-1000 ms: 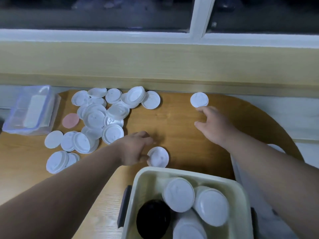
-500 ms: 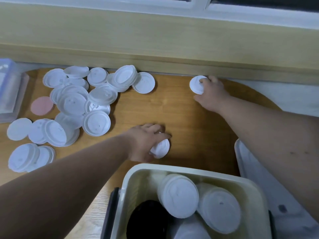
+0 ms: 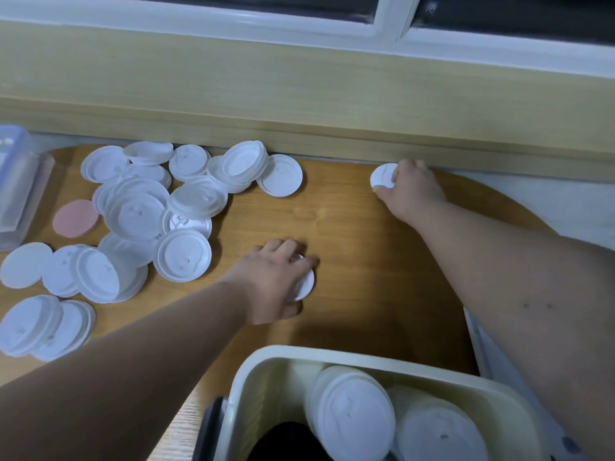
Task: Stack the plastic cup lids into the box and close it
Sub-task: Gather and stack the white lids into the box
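1. Already inside open cream rectangular plastic box (image 3: 332, 357): several white round plastic lids (image 3: 356, 417).
2. Left hand (image 3: 273, 281) grips one lid (image 3: 304, 286) just beyond box.
3. Right hand (image 3: 412, 188) pinches another lid (image 3: 382, 176) farther off.
4. Large lid heap (image 3: 139, 211) beyond-left awaits packing.

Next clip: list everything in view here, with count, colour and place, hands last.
loose lids: many, some nested, white, table's left half
near lid: one, white, table centre
far lid: one, white, table's back edge
pink disc: one, pink, beside loose lids
clear container: one, transparent, far left
box: one, cream, open, near edge
lid stacks: at least two, white, inside box
black item: one, inside box, unidentifiable
table: one, wooden brown, underneath everything
left hand: grip curled over near lid
right hand: grip pinching far lid
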